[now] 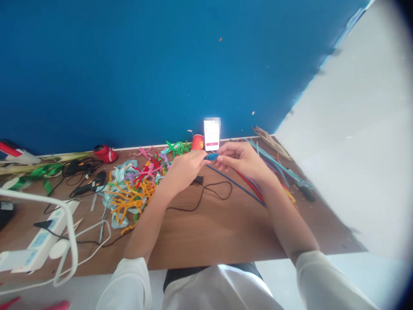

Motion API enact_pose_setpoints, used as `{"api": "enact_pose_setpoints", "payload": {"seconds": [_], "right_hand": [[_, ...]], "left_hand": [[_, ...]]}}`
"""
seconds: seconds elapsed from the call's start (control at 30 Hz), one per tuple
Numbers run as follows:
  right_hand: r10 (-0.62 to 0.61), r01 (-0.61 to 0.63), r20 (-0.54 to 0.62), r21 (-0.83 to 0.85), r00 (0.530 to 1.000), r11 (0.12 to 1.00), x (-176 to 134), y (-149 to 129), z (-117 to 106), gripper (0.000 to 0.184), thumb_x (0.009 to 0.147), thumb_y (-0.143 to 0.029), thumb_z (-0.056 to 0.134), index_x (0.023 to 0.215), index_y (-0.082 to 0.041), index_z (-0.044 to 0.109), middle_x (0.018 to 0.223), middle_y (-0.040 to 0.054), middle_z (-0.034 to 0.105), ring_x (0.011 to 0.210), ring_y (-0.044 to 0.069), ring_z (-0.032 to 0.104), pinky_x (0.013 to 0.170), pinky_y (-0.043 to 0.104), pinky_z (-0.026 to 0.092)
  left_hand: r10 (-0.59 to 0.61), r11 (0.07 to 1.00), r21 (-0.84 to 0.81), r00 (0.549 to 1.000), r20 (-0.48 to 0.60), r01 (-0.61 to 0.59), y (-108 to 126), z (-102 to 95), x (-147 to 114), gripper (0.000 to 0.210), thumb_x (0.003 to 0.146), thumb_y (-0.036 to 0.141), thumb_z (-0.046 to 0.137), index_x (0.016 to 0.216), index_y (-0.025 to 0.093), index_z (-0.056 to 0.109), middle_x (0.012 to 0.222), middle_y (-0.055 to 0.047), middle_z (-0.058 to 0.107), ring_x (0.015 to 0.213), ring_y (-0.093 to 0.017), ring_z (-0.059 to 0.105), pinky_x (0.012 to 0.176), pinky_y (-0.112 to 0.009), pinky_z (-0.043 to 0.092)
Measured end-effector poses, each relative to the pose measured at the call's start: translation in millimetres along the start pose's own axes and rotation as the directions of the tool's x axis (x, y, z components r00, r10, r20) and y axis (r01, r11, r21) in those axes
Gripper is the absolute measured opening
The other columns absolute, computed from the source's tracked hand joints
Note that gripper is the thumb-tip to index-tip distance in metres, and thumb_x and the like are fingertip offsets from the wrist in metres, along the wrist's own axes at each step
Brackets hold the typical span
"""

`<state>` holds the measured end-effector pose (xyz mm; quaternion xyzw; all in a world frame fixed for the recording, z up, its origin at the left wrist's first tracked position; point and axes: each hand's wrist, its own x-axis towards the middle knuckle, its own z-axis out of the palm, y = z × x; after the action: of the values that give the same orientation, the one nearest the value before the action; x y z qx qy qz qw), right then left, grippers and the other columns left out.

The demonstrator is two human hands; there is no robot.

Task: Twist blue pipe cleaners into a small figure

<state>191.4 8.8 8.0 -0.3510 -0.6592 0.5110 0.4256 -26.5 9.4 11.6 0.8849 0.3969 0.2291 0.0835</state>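
Between my two hands, above the back of the table, is a coiled blue pipe cleaner (pixel 211 157). My left hand (pixel 189 165) is closed on the coil's left end, thumb against fingers. At the right end, my right hand (pixel 240 158) pinches it between thumb and forefinger. A straight dark blue length (pixel 237 183) runs from below the hands toward the lower right; whether it joins the coil I cannot tell. Just behind the hands stand a lit phone (pixel 212 133) and a red cup (pixel 197 142).
Left of my hands lies a pile of orange pipe-cleaner figures (pixel 129 200), with pink ones (pixel 150 171) and green ones (pixel 177 148). Light blue pipe cleaners (pixel 280 161) lie at the right. A power strip (pixel 45 239), a white curved tube (pixel 71 232) and a black cable (pixel 193 209) occupy the table (pixel 206 241).
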Motion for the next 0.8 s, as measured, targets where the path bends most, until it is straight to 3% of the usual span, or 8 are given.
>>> {"api": "enact_pose_setpoints", "payload": {"seconds": [0.13,0.23,0.37,0.47,0.63,0.8], "right_hand": [[-0.076,0.081,0.055,-0.090,0.996,0.993,-1,-1,-3,0.025,0.087,-0.039,0.074,0.082,-0.015,0.070,0.073,0.0033,0.072,0.063,0.012,0.067,0.063,0.025,0.055],[-0.117,0.121,0.035,-0.152,0.992,0.981,-2,-4,-3,0.026,0.088,-0.038,0.072,0.076,-0.015,0.069,0.066,0.0017,0.070,0.059,0.011,0.065,0.059,0.024,0.052],[-0.109,0.102,-0.024,-0.206,0.994,0.973,-3,-6,-1,0.028,0.087,-0.040,0.071,0.072,-0.016,0.067,0.061,0.0002,0.066,0.056,0.012,0.061,0.056,0.025,0.047],[-0.145,0.105,-0.094,-0.347,0.985,0.932,-2,-3,4,0.028,0.089,-0.039,0.067,0.071,-0.017,0.068,0.059,-0.0007,0.064,0.054,0.010,0.054,0.052,0.025,0.040],[-0.347,0.122,-0.154,-0.744,0.925,0.657,-3,7,20,0.027,0.093,-0.028,0.055,0.072,-0.018,0.067,0.054,-0.0014,0.055,0.051,0.010,0.041,0.054,0.029,0.028],[-0.426,0.117,-0.072,-0.909,0.902,0.400,-1,17,29,0.028,0.097,-0.024,0.045,0.076,-0.018,0.063,0.064,0.0041,0.064,0.054,0.014,0.050,0.056,0.031,0.024]], "left_hand": [[-0.075,0.996,-0.052,0.997,-0.001,0.075,2,4.3,0,0.030,0.104,0.035,0.041,0.121,0.018,0.058,0.100,-0.010,0.072,0.088,-0.024,0.070,0.073,-0.032,0.049],[-0.043,0.993,-0.111,0.998,-0.052,0.037,2,8.6,0,0.036,0.105,0.038,0.041,0.135,0.022,0.051,0.116,-0.011,0.070,0.101,-0.025,0.070,0.082,-0.035,0.051],[0.087,0.985,-0.141,0.993,-0.086,-0.098,1,12.2,1,0.031,0.106,0.033,0.040,0.130,0.023,0.057,0.123,-0.010,0.068,0.113,-0.024,0.066,0.092,-0.036,0.050],[0.048,0.996,-0.068,0.990,-0.132,-0.058,2,14.1,2,0.030,0.105,0.033,0.041,0.124,0.020,0.060,0.115,-0.011,0.070,0.106,-0.024,0.067,0.090,-0.037,0.051],[0.010,0.999,0.052,0.979,-0.203,0.001,0,20.9,2,0.030,0.106,0.030,0.038,0.123,0.018,0.060,0.116,-0.012,0.069,0.105,-0.024,0.069,0.089,-0.034,0.052],[0.032,0.975,0.224,0.985,-0.167,0.006,-5,23.1,1,0.032,0.105,0.024,0.037,0.128,0.018,0.058,0.110,-0.012,0.067,0.095,-0.023,0.069,0.074,-0.029,0.050]]}}
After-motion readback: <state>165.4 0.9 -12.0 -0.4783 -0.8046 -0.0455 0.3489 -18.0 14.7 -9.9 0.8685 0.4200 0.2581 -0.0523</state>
